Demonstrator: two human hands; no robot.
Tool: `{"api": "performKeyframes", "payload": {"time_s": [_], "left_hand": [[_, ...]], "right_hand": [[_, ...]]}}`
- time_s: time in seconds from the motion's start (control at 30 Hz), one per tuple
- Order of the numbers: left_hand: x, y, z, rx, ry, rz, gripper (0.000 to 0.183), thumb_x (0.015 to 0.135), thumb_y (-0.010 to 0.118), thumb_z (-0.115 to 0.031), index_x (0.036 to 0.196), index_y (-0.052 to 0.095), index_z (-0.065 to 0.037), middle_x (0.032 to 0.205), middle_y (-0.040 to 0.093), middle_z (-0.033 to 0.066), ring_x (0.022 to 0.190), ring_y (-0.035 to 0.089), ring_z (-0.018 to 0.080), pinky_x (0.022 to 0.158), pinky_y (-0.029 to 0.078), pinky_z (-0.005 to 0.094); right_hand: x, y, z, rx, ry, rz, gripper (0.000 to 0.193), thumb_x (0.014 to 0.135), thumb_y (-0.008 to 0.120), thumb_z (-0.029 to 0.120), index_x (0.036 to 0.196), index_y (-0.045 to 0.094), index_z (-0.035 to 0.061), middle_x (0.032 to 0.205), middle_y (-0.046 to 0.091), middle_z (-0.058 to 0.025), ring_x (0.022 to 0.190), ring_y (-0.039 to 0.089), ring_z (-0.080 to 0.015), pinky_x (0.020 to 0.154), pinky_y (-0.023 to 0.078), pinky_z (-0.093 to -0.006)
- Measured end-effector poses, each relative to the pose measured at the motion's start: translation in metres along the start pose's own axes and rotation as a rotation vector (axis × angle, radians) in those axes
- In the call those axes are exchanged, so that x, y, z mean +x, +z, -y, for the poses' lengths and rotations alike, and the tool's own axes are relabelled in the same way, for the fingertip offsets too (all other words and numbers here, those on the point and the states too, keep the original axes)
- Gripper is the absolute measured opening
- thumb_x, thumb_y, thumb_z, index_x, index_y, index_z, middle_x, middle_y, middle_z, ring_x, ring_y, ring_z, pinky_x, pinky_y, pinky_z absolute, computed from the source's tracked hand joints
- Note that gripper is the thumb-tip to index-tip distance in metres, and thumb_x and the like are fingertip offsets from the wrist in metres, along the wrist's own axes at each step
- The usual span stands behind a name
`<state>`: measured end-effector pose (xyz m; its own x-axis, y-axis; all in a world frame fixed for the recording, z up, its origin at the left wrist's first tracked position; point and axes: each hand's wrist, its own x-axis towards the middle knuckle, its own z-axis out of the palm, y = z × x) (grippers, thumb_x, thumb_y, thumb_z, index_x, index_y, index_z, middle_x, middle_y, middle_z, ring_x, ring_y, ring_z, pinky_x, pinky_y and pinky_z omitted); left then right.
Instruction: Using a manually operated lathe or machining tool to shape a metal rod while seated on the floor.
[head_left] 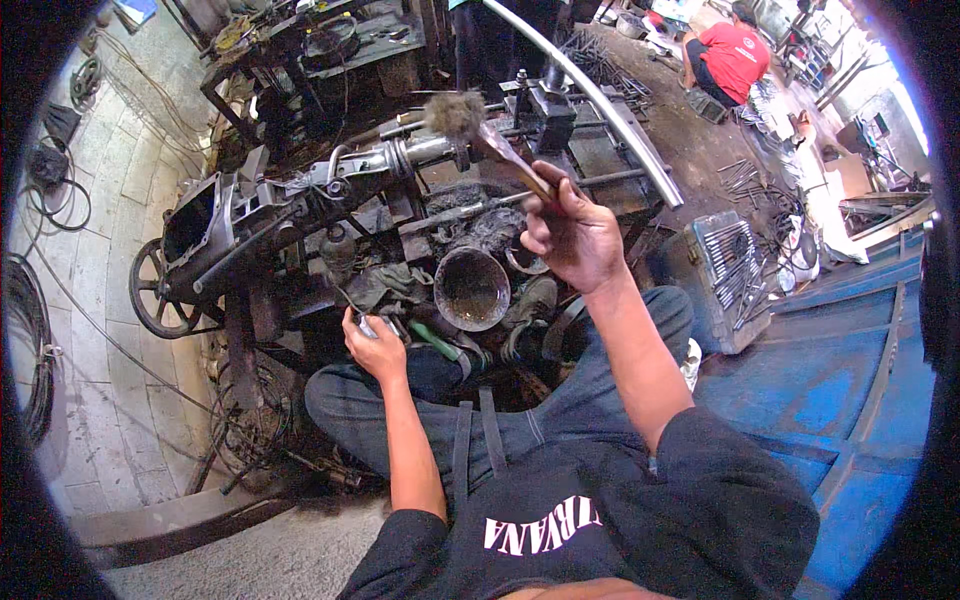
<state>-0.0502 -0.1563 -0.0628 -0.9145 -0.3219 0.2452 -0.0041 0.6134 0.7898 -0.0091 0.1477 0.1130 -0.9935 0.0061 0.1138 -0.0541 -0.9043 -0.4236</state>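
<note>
Head view here: the brush (502,150) is up in the air in front of me, over the machine (365,168), shaggy end pointing away and to my left. My right hand (578,238) has its grip wrapped round the handle, well back from the bristles, I'd guess to spare my skin the grime. My left hand (376,350) is down lower, its grip closed on a small metal piece (369,328); honestly can't tell what it is. Wrist is near my knee, which probably helps steady it.

The round pan (470,326) sits between my legs, mouth tipped towards me, so it's easy to see into. There's a crumpled glove (388,284) just left of it. Off to my right there's an open toolbox (722,275), probably parked there so the tools are within reach.
</note>
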Motion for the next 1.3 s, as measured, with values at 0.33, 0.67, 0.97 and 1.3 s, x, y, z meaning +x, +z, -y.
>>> {"api": "performKeyframes", "payload": {"time_s": [0.33, 0.67, 0.97, 1.3], "left_hand": [[0.0, 0.001, 0.001, -0.003, 0.04, -0.029, 0.046, 0.096, 0.053, -0.024, 0.134, 0.051, 0.002, 0.124, 0.06, 0.0256, 0.114, 0.054, 0.0438, 0.098, 0.041, 0.0497], [0.002, -0.001, 0.002, -0.009, 0.018, -0.03, 0.044, 0.096, 0.053, -0.023, 0.132, 0.052, 0.003, 0.123, 0.06, 0.0258, 0.114, 0.055, 0.0443, 0.098, 0.041, 0.0509], [0.002, -0.002, 0.005, -0.022, -0.028, -0.002, 0.046, 0.097, 0.053, -0.024, 0.134, 0.051, 0.003, 0.127, 0.059, 0.0254, 0.117, 0.053, 0.0443, 0.1, 0.041, 0.05], [0.002, -0.002, 0.013, -0.071, 0.061, -0.049, 0.042, 0.094, 0.057, -0.019, 0.131, 0.053, 0.002, 0.121, 0.061, 0.0253, 0.113, 0.056, 0.0436, 0.098, 0.042, 0.0489]], "right_hand": [[-0.002, -0.006, 0.003, 0.071, -0.027, 0.02, 0.039, 0.099, 0.053, 0.032, 0.113, 0.066, -0.0029, 0.075, 0.063, -0.0144, 0.059, 0.055, -0.0238, 0.055, 0.04, -0.0365], [-0.079, -0.135, 0.053, -0.199, -0.385, -0.752, 0.041, 0.096, 0.052, 0.033, 0.101, 0.065, -0.0052, 0.068, 0.058, -0.0107, 0.052, 0.048, -0.0169, 0.044, 0.03, -0.0289], [-0.079, -0.234, 0.111, -0.596, -0.474, -0.92, 0.04, 0.098, 0.045, 0.033, 0.103, 0.069, 0.0009, 0.069, 0.059, -0.0068, 0.056, 0.051, -0.0176, 0.048, 0.039, -0.031], [-0.047, -0.223, 0.115, -2.222, -0.215, -1.201, 0.068, 0.09, 0.067, 0.026, 0.15, 0.039, 0.0104, 0.126, 0.066, -0.0206, 0.097, 0.071, -0.0385, 0.082, 0.056, -0.046]]}}
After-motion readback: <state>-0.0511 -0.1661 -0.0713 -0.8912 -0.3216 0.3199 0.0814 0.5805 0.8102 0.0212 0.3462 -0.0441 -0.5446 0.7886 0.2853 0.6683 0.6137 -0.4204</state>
